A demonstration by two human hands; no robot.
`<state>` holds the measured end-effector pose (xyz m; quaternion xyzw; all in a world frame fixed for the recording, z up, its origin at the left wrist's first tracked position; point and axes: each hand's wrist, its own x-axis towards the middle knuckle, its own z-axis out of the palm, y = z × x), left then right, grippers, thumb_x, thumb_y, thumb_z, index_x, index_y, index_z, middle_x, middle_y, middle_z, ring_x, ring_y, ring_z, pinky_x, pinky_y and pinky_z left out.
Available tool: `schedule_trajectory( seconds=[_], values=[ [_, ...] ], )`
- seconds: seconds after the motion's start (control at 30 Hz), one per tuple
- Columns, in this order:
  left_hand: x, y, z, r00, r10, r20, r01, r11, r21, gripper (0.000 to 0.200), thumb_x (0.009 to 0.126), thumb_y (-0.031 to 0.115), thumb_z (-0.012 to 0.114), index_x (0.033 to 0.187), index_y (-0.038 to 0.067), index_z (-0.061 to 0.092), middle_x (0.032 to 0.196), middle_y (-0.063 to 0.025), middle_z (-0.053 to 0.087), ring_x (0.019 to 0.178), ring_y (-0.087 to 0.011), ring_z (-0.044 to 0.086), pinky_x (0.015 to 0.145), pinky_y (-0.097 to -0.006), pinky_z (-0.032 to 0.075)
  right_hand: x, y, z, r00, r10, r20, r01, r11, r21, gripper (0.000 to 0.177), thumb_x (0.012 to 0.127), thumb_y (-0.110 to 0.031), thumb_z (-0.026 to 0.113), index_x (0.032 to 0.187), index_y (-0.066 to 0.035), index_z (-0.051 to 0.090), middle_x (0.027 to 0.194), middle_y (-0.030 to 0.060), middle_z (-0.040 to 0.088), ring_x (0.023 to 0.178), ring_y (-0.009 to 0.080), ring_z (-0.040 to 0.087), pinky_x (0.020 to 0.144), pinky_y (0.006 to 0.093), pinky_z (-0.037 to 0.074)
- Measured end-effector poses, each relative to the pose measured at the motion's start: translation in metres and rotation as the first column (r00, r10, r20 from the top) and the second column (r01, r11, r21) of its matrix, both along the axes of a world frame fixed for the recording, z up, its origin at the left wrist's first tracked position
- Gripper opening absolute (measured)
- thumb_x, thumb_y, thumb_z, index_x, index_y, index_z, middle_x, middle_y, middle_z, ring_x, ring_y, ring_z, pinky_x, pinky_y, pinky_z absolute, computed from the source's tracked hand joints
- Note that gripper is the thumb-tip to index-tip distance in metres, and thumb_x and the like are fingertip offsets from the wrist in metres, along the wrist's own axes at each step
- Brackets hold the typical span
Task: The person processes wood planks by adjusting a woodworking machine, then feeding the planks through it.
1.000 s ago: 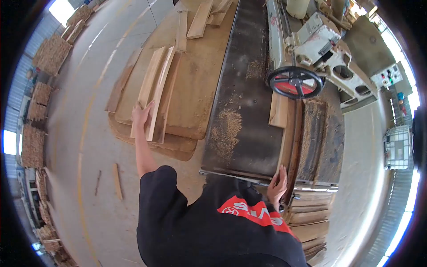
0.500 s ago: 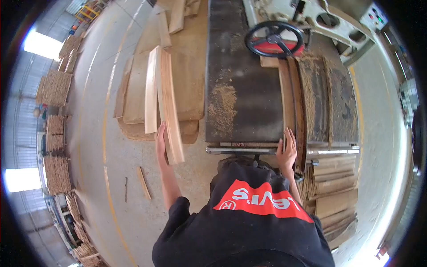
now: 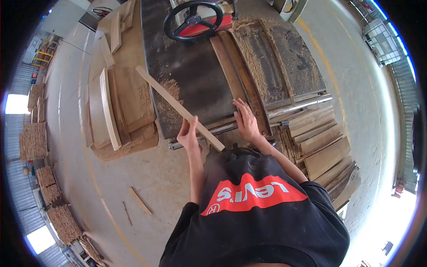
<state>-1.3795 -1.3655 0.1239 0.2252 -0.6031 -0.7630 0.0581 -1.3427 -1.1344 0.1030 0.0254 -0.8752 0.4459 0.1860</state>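
My left hand (image 3: 189,135) is closed around a long, narrow wooden strip (image 3: 167,94). The strip slants over the near left corner of the dark machine table (image 3: 195,75), its near end by my shirt. On the table's right part, my right hand (image 3: 246,120) has its fingers stretched out at the near end of another wooden strip (image 3: 224,64). That one lies lengthwise along a rusty metal guide (image 3: 249,84). Sawdust (image 3: 171,91) is heaped on the table near the strip in my left hand.
A black handwheel (image 3: 193,20) stands over the table's far end. To the left, a wooden side table (image 3: 133,89) bears a pale strip (image 3: 109,109) and other pieces. Boards (image 3: 327,160) are stacked at the right. Offcuts (image 3: 140,201) lie on the floor.
My left hand has brought a strip from the side table rightward to the machine table. My right hand stays by the strip at the guide. The camera view has turned.
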Motion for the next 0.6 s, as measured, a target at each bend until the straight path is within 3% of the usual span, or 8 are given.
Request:
schedule_trajectory(
  seconds=[0.07,0.13,0.27,0.4,0.43,0.53,0.57,0.6],
  values=[
    [0.007,0.007,-0.012,0.994,-0.026,0.109,0.056,0.959,-0.279,0.071,0.081,0.033,0.097,0.135,-0.006,0.073,0.113,-0.0104,0.071,0.094,-0.0160,0.065,0.084,-0.0337,0.055,0.002,-0.001,-0.001,0.999,0.007,0.047,-0.005,1.000,-0.027,0.038,0.113,-0.021,0.051,0.146,-0.001,0.057,0.152,0.0219,0.060,0.150,0.0454,0.046,0.121,0.0539,0.041],
    [0.012,0.021,-0.020,0.984,0.039,0.172,0.076,0.786,-0.613,0.081,0.074,0.040,0.101,0.134,-0.006,0.073,0.116,-0.0108,0.067,0.093,-0.0166,0.063,0.083,-0.0338,0.055,0.001,-0.001,-0.004,0.999,0.005,0.046,-0.003,0.998,-0.062,0.040,0.115,-0.024,0.048,0.146,-0.001,0.056,0.150,0.0223,0.060,0.150,0.0450,0.046,0.122,0.0534,0.040],
    [0.007,0.037,-0.012,0.981,-0.071,0.178,0.172,0.738,-0.652,0.081,0.066,0.043,0.102,0.128,-0.004,0.077,0.120,-0.0125,0.064,0.101,-0.0225,0.064,0.087,-0.0359,0.055,0.002,0.002,-0.002,0.999,0.042,0.032,-0.038,0.992,-0.119,0.042,0.116,-0.026,0.047,0.147,0.001,0.056,0.151,0.0223,0.060,0.150,0.0441,0.046,0.123,0.0526,0.039],
    [-0.009,0.058,-0.006,0.980,-0.185,0.078,0.157,0.467,-0.870,0.074,0.067,0.039,0.099,0.128,0.003,0.077,0.119,-0.0151,0.065,0.113,-0.0338,0.066,0.098,-0.0461,0.055,0.002,-0.001,-0.003,0.999,0.029,0.019,-0.023,0.963,-0.268,0.046,0.116,-0.025,0.046,0.152,0.003,0.051,0.156,0.0230,0.056,0.152,0.0418,0.046,0.125,0.0490,0.037],
    [-0.012,0.062,-0.007,0.974,-0.213,0.077,0.181,0.529,-0.829,0.077,0.067,0.040,0.099,0.131,0.004,0.075,0.124,-0.0166,0.066,0.119,-0.0363,0.065,0.102,-0.0468,0.055,0.004,-0.003,-0.001,0.998,0.052,0.045,-0.030,0.915,-0.402,0.049,0.116,-0.024,0.045,0.157,0.004,0.045,0.160,0.0236,0.053,0.154,0.0399,0.045,0.125,0.0455,0.037],
    [-0.012,0.060,0.000,0.878,-0.471,0.085,0.363,0.538,-0.761,0.075,0.070,0.038,0.097,0.132,0.004,0.074,0.136,-0.0206,0.065,0.126,-0.0400,0.064,0.105,-0.0458,0.054,0.006,-0.001,0.006,0.999,0.028,0.036,-0.014,0.943,-0.333,0.052,0.116,-0.023,0.045,0.160,0.003,0.040,0.162,0.0234,0.051,0.155,0.0388,0.045,0.124,0.0437,0.037],
    [-0.012,0.052,-0.005,0.763,-0.644,0.054,0.472,0.498,-0.727,0.085,0.071,0.040,0.095,0.144,0.005,0.067,0.154,-0.0296,0.053,0.144,-0.0457,0.052,0.115,-0.0529,0.046,0.007,-0.001,0.008,0.998,0.025,0.064,-0.001,0.935,-0.356,0.053,0.115,-0.024,0.046,0.161,0.002,0.039,0.162,0.0233,0.051,0.154,0.0392,0.045,0.124,0.0444,0.038],
    [-0.005,0.052,-0.013,0.726,-0.686,0.050,0.473,0.445,-0.760,0.093,0.070,0.042,0.096,0.148,0.005,0.063,0.158,-0.0319,0.048,0.149,-0.0476,0.045,0.118,-0.0565,0.041,0.008,0.000,0.006,0.998,0.029,0.060,-0.007,0.940,-0.342,0.053,0.115,-0.023,0.047,0.161,0.002,0.039,0.163,0.0234,0.051,0.154,0.0395,0.046,0.124,0.0446,0.038]
  ],
)
